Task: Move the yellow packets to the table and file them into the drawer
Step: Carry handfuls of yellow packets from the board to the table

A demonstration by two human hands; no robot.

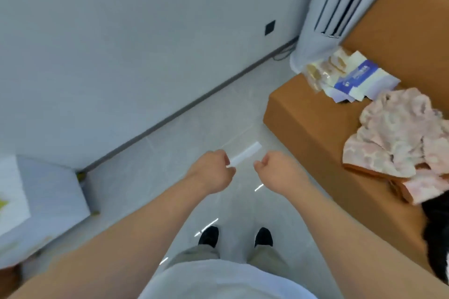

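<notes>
A pile of pale yellow packets [357, 77] with blue bands lies on the orange sofa [313, 114], at the right, next to some clear bags of snacks [323, 71]. I stand on the floor facing the wall. My left hand [213, 170] and my right hand [277, 170] are stretched out side by side above the floor tiles, well short of the packets. Both have their fingers curled into fists, and I see nothing held in either. The white streak between them looks like a light's reflection on the floor.
A crumpled pink cloth [401, 136] lies on the sofa nearer to me than the packets. A tall white air conditioner [340, 0] stands in the corner behind the sofa. A white piece of furniture [48, 192] is at the lower left.
</notes>
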